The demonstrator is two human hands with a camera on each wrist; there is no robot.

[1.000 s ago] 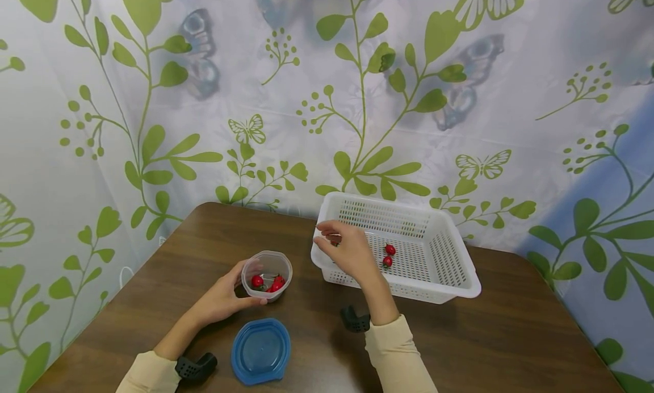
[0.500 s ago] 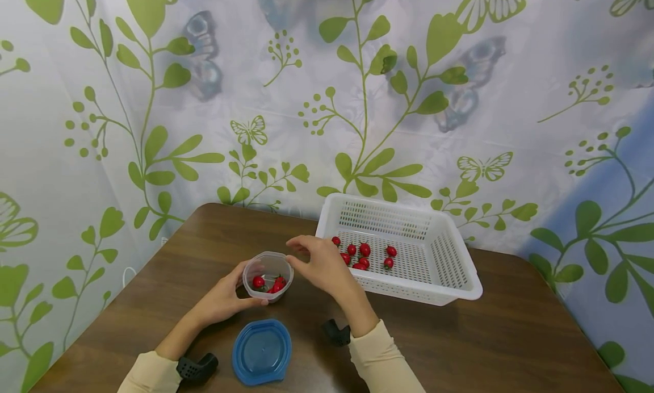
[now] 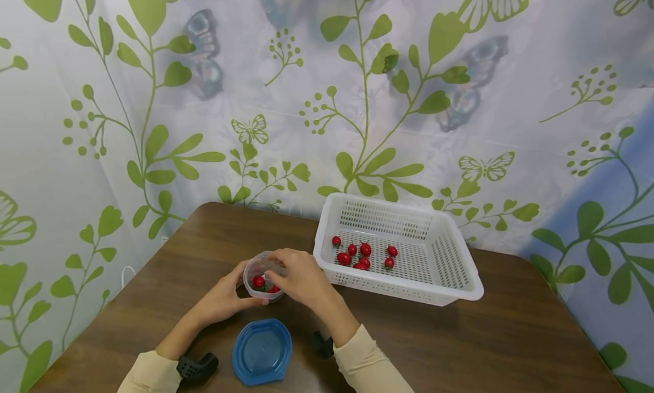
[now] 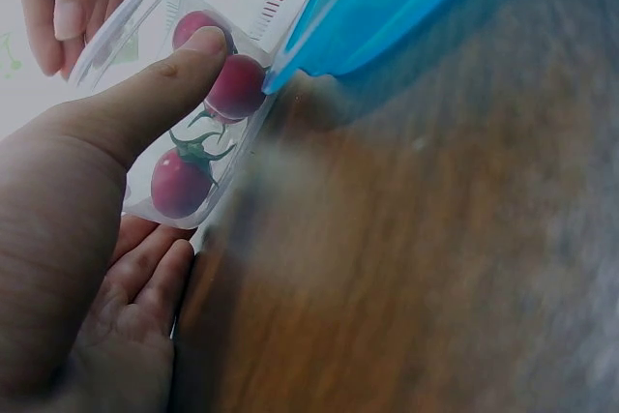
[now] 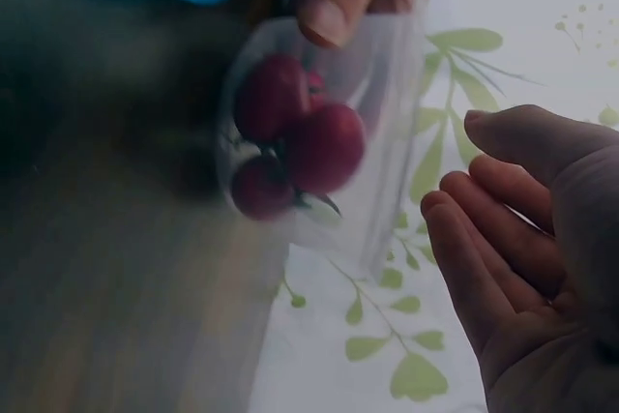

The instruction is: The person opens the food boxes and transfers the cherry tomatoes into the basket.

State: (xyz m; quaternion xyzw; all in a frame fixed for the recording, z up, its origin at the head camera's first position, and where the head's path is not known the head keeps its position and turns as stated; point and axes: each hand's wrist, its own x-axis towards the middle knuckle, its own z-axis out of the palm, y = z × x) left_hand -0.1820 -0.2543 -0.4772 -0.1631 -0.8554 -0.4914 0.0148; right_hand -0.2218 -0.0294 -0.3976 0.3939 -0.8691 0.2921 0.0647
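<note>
My left hand (image 3: pixel 222 299) grips a clear plastic container (image 3: pixel 250 266) by its side, thumb at the near wall and fingers behind. Inside lie several red cherry tomatoes (image 5: pixel 327 147) with green stems; in the left wrist view one tomato (image 4: pixel 181 183) shows its stem. My right hand (image 3: pixel 301 276) is over the container's right side, hiding part of the opening. In the right wrist view its fingers are loosely bent, with a gap to the thumb and nothing between them. A blue lid (image 3: pixel 262 352) lies on the table in front of the container.
A white perforated basket (image 3: pixel 403 291) stands at the back right of the brown wooden table (image 3: pixel 485 336). Several more cherry tomatoes (image 3: pixel 344 259) lie in its left half and middle. Behind the table hangs a leaf-patterned curtain (image 3: pixel 286 103). Both wrists wear dark camera mounts.
My right hand has moved left from over the basket to the container's opening, uncovering the tomatoes in the basket's left part. My left hand and the container have stayed in place.
</note>
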